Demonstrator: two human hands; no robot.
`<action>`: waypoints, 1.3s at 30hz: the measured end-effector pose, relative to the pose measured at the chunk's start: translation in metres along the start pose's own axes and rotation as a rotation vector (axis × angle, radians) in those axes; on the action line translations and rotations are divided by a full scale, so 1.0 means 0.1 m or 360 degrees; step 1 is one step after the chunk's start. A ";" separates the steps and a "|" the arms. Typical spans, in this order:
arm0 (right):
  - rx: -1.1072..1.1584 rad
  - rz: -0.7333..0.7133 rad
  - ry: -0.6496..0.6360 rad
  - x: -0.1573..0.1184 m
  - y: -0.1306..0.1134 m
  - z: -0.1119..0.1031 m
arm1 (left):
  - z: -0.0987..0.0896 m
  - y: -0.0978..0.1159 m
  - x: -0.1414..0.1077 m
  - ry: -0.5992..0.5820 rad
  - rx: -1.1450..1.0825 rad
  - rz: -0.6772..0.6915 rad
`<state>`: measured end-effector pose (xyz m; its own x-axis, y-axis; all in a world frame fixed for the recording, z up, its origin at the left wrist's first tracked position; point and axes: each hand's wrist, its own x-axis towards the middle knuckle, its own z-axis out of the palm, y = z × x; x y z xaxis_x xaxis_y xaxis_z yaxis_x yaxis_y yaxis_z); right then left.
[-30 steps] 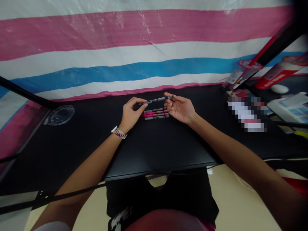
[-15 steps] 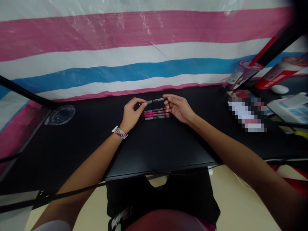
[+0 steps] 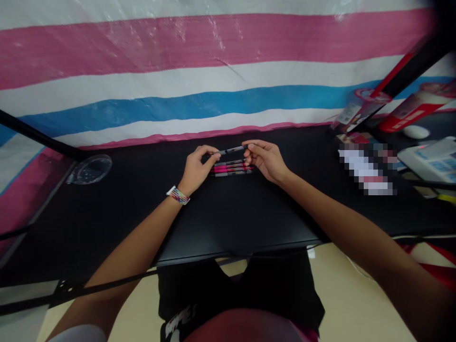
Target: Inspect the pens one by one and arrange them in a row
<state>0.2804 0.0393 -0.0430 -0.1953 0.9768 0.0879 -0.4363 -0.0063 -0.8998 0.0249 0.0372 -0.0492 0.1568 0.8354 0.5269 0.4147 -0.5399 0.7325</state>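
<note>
A dark grey pen [image 3: 232,150] is held level between my two hands, just above the black table [image 3: 228,223]. My left hand [image 3: 196,167] pinches its left end between thumb and fingers, and a striped band circles that wrist. At the pen's right end, the thumb and fingers of my right hand [image 3: 265,160] are closed on it. Right below lie several pens side by side on the table, among them a pink one [image 3: 228,168] and a grey one [image 3: 231,174]. My fingertips partly cover the ends of the row.
A clear round plastic lid [image 3: 91,169] lies at the left. Two cups with red parts [image 3: 359,111] [image 3: 409,111], a white mouse [image 3: 416,132] and a blurred-out item [image 3: 366,171] are at the right. A striped sheet [image 3: 178,104] hangs behind the table.
My left hand has shifted very slightly to the right along with the pen's left end. My grip on the pen looks the same.
</note>
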 end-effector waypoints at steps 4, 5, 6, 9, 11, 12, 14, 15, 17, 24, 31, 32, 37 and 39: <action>0.0027 0.0081 0.0049 0.00 -0.02 0.00 | 0.02 -0.03 -0.02 0.0014 -0.0014 0.0031; 0.0060 0.0130 0.0050 0.00 -0.03 0.00 | 0.02 -0.03 -0.02 0.0021 -0.0013 0.0042; 0.0107 0.0190 0.0042 0.00 -0.05 0.00 | 0.01 -0.02 -0.02 0.0029 -0.0016 0.0055; 0.0284 0.0375 -0.0010 -0.01 -0.09 0.00 | 0.00 0.00 -0.02 0.0049 -0.0014 0.0073; 0.0366 0.0436 -0.0019 -0.01 -0.11 0.00 | 0.00 0.01 -0.02 0.0057 0.0001 0.0081; 0.0391 0.0448 -0.0011 -0.01 -0.11 0.00 | 0.00 0.02 -0.02 0.0059 0.0011 0.0086; 0.0414 0.0453 0.0022 0.00 -0.09 -0.01 | 0.01 0.03 -0.02 0.0063 0.0028 0.0105; 0.0419 0.0449 0.0041 0.00 -0.08 -0.01 | 0.01 0.04 -0.02 0.0064 0.0036 0.0115; 0.0422 0.0421 0.0069 0.02 -0.05 -0.02 | 0.01 0.07 -0.03 0.0048 0.0058 0.0130; -0.0115 0.0165 0.0005 0.01 -0.05 -0.04 | -0.01 0.10 -0.02 0.0052 0.0139 0.0076; -0.1009 -0.0477 0.0083 0.06 0.03 -0.19 | 0.00 0.05 0.00 0.0038 0.0147 0.0014; -0.1110 -0.0524 0.0077 0.07 0.04 -0.22 | 0.00 0.04 0.00 0.0028 0.0144 -0.0003; -0.1560 -0.0627 -0.0035 0.13 0.09 -0.33 | -0.01 -0.06 0.02 -0.0019 0.0255 -0.0026; -0.1660 -0.0616 -0.0077 0.14 0.10 -0.35 | -0.01 -0.10 0.02 -0.0059 0.0303 -0.0026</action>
<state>0.3042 0.0609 -0.0655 -0.2497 0.8643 0.4366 0.4722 0.5023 -0.7244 0.0204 0.0436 -0.0549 0.1799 0.8491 0.4966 0.5789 -0.4996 0.6445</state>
